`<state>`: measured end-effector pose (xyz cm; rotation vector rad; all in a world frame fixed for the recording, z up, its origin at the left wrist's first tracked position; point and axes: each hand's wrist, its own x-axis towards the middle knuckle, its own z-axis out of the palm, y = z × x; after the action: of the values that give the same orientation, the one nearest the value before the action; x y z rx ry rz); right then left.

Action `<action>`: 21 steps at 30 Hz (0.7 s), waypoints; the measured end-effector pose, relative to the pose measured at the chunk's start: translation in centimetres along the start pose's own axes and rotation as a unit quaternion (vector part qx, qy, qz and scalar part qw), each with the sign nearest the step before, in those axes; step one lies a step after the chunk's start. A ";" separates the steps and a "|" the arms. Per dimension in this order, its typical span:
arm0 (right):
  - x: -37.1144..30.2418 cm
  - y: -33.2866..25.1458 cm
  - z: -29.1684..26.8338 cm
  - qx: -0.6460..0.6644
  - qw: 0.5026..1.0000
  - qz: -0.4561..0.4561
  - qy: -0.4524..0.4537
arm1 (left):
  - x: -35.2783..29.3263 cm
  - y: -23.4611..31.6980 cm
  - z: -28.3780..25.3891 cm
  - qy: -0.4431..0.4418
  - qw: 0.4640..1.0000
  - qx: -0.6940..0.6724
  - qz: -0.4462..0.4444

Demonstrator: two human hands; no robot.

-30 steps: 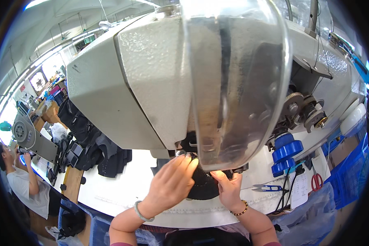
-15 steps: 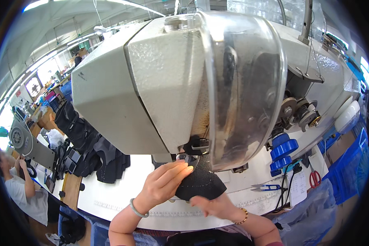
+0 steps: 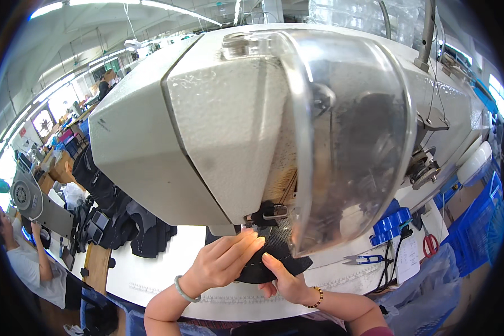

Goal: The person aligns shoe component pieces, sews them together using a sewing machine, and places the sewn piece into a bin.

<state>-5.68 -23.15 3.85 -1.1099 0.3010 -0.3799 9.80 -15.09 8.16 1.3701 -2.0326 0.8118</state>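
Observation:
My left hand (image 3: 223, 259), with a pale bangle on its wrist, pinches the edge of a black mesh fabric piece (image 3: 278, 241) close under the head of a grey sewing machine (image 3: 145, 126). The fabric's curved lower edge carries a line of light stitches. My right hand (image 3: 287, 281), wearing a beaded bracelet, grips that edge with the thumb on top and fingers curled beneath. Beside the needle area hangs a clear plastic guard (image 3: 353, 140), which covers part of the fabric's right side. The needle tip is hidden.
Black fabric pieces (image 3: 151, 229) are heaped on the white table (image 3: 151, 274) at left. Blue-handled thread snips (image 3: 367, 259) and red-handled scissors (image 3: 430, 244) lie at right, near a blue crate (image 3: 476, 224). Another person (image 3: 36, 274) sits at far left.
My right hand has come up onto the fabric's lower edge, its thumb now on top. The fabric sits turned slightly, and the clear guard appears farther right in view.

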 end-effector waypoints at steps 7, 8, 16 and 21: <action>-0.1 -0.7 -0.5 -0.002 0.999 0.029 0.015 | 0.5 0.6 -0.4 0.001 1.000 0.027 -0.003; -0.1 -0.6 -0.6 -0.005 1.000 0.028 0.012 | 0.6 0.8 -0.5 -0.004 0.999 0.036 -0.004; 0.0 -0.2 -1.1 0.030 0.998 -0.022 0.055 | 1.4 1.9 -0.4 -0.024 0.996 0.089 -0.014; 0.0 0.0 -1.2 0.034 0.996 -0.048 0.071 | 2.0 2.3 -0.3 -0.064 0.991 0.110 -0.034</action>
<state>-6.23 -24.13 3.31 -1.0345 0.3592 -0.5525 6.99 -15.40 9.34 1.6439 -2.0265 0.9629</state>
